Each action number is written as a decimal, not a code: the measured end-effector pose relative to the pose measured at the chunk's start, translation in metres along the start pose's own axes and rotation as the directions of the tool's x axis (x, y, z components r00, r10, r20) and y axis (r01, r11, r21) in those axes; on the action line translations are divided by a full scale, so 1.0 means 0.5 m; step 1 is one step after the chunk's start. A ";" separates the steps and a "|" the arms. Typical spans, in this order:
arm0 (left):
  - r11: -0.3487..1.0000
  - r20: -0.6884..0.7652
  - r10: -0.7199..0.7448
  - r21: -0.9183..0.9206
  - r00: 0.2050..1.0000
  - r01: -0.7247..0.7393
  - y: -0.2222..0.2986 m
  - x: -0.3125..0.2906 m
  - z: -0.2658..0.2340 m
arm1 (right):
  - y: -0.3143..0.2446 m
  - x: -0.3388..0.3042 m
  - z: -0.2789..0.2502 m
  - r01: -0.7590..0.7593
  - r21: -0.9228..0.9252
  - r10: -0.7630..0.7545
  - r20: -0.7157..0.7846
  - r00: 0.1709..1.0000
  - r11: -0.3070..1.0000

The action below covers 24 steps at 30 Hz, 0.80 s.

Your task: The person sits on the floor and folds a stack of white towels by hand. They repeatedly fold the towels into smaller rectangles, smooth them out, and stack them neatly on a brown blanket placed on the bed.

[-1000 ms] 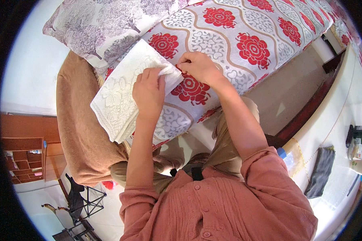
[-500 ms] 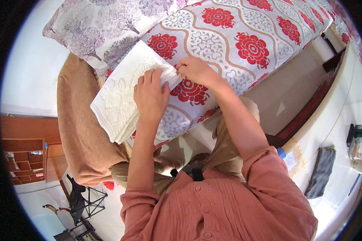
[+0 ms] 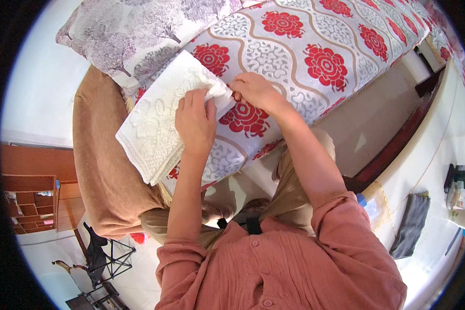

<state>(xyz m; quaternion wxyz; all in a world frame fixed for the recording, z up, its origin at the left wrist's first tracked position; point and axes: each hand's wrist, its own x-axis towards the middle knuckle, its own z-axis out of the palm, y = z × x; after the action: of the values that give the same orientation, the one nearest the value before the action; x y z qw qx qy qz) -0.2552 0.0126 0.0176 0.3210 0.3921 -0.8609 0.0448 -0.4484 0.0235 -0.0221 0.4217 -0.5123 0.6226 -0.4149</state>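
A folded white towel point(image 3: 152, 121) with a raised floral pattern lies at the near left end of a seat covered in red-flowered fabric. My left hand point(image 3: 196, 124) rests over its right part, fingers bent and thumb close to a bunched ridge of the cloth. At the towel's right-hand corner, my right hand point(image 3: 256, 93) pinches the edge between thumb and fingers. The fingertips of both hands are partly hidden, and the two hands are a short gap apart.
A tree-print cushion point(image 3: 139, 36) lies behind the towel on the flowered seat cover point(image 3: 325, 67). The brown padded armrest point(image 3: 106, 160) stands to the left. On the right is a white table point(image 3: 429, 155) bearing a dark cloth point(image 3: 412, 222). A black folding frame point(image 3: 113, 258) is at lower left.
The towel's right edge is more bunched and raised between my hands. My left hand has shifted slightly to the right; my right hand has barely moved.
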 end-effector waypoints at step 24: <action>0.830 0.022 -0.379 -0.434 0.925 0.350 -0.095 0.094 -0.151 | -0.086 -0.025 0.157 0.470 -0.773 -0.724 0.020 0.690 0.426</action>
<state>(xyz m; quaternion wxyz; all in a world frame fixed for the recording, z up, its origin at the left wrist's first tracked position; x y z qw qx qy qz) -0.2056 -0.0258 0.0964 0.4300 0.4665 -0.7478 -0.1956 -0.3600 0.0234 -0.0038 -0.1028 -0.7498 0.5640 -0.3306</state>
